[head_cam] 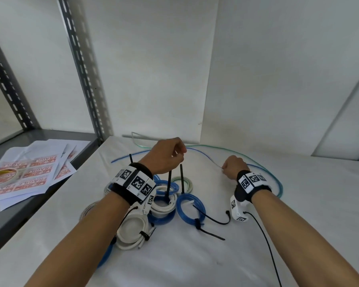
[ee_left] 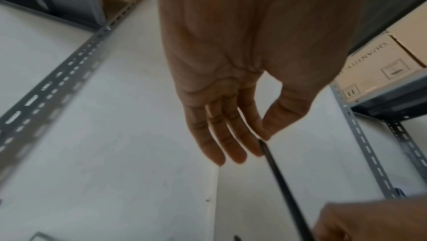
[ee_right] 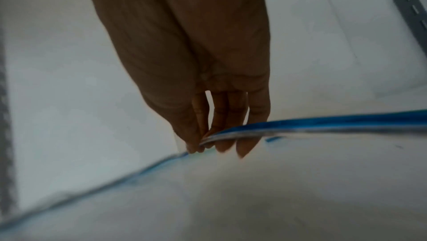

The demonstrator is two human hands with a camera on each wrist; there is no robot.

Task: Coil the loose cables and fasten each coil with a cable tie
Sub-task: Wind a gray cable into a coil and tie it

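Several coils already lie bundled at lower centre of the head view: a white coil (head_cam: 131, 230) with a black cable tie (head_cam: 146, 235) cinched round it, a blue coil (head_cam: 190, 209) just right of it with its own tie (head_cam: 198, 223) pulled tight and its tail sticking out, and behind them a stacked white-and-blue pile (head_cam: 164, 204) and a small pale-green coil (head_cam: 184, 182). Tie tails (head_cam: 181, 179) stand up from that pile. So a good part of the job looks done.

What is left, as far as I can judge, runs across the middle of the frame: a loose blue cable (head_cam: 201, 154) and a loose green cable (head_cam: 236, 152) still sprawl over the white table (head_cam: 298, 214), curving off to the right edge.

The right hand (head_cam: 233, 166) pinches the blue cable's end between thumb and fingertips (ee_right: 196, 146); the right wrist view shows the blue line (ee_right: 323, 122) running away from that pinch. The left hand (head_cam: 168, 155) is raised above the pile, fingers curled in the head view; the left wrist view shows a black strip (ee_left: 277, 177), probably a tie, at the thumb and forefinger, though whether it is truly gripped I cannot tell.

Coiling the blue cable seems barely begun; the green one is untouched.

At upper left, printed sheets (head_cam: 29, 175) and a roll of tape (head_cam: 2, 177) sit on a grey shelf (head_cam: 19, 216).
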